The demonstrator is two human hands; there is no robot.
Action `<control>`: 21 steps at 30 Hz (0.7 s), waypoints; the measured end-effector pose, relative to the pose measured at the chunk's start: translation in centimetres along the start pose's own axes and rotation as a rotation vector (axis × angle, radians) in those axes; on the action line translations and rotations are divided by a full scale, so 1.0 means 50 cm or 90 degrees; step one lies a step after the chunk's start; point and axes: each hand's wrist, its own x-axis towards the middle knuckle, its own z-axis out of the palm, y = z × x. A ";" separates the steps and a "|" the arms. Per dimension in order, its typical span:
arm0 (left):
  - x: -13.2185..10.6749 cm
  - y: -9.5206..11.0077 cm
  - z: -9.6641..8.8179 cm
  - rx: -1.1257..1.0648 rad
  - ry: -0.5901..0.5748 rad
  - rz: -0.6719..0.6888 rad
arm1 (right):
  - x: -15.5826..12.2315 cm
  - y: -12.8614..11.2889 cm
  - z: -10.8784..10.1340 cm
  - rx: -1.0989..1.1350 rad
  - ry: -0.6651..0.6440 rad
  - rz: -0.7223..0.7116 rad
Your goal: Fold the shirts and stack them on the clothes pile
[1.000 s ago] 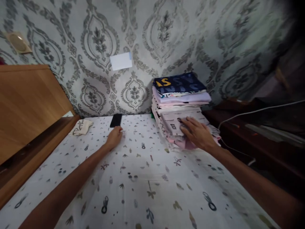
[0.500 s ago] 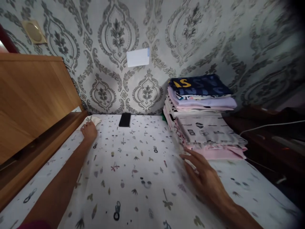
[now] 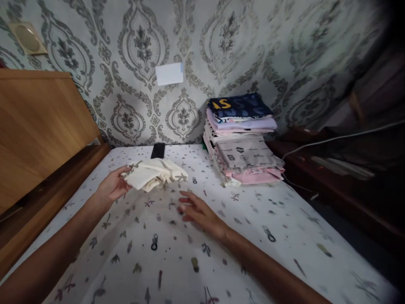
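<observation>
A bunched cream cloth with a grey-brown print (image 3: 155,174) hangs just over the bed, pinched at its left end by my left hand (image 3: 115,183). What kind of garment or cloth it is I cannot make out. My right hand (image 3: 201,213) is below and right of the cloth, apart from it, with fingers stretched out and nothing in them. Beneath both hands spreads a white patterned bedsheet (image 3: 177,261). To the right stands a stack of folded clothes (image 3: 242,126), with a navy piece bearing yellow letters on top and pink ones lower down.
A black phone (image 3: 158,150) lies by the wall behind the cloth. On the left rises a wooden headboard-like panel (image 3: 41,126). A white cable (image 3: 341,138) runs over dark furniture at the right. A white card (image 3: 169,74) is on the patterned wall.
My left hand has lifted the cream cloth from the bed's far left corner and brought it right and nearer. My right hand has moved left, away from the clothes stack.
</observation>
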 end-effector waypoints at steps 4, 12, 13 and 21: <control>-0.074 -0.055 -0.025 0.453 -0.012 0.037 | -0.006 0.018 0.029 0.172 0.006 0.025; -0.205 -0.143 0.103 0.894 -0.190 0.397 | -0.025 0.046 0.061 0.261 0.063 -0.033; -0.210 -0.153 0.122 0.937 -0.173 0.422 | -0.029 0.043 0.067 0.283 0.055 -0.040; -0.197 -0.101 0.127 0.476 -0.223 0.237 | -0.035 0.013 0.070 0.336 0.143 -0.025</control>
